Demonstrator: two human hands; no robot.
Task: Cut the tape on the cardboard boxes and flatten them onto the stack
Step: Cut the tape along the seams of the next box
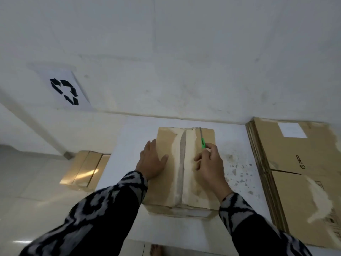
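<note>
A closed cardboard box (pixel 166 191) sits on a white table (pixel 238 145) in front of me, with a taped seam (pixel 181 157) running down the middle of its top. My left hand (pixel 152 159) lies flat with straight fingers on the box's left flap. My right hand (pixel 210 163) grips a green box cutter (pixel 202 141) over the right flap; its blade points toward the box's far edge, right of the seam. A stack of flattened cardboard boxes (pixel 299 174) lies on the right of the table.
A white wall rises just behind the table, with a sheet bearing a black recycling symbol (pixel 64 91) at the left. Another taped cardboard box (pixel 86 170) stands on the tiled floor left of the table. A bare foot (pixel 156 251) shows below the table's near edge.
</note>
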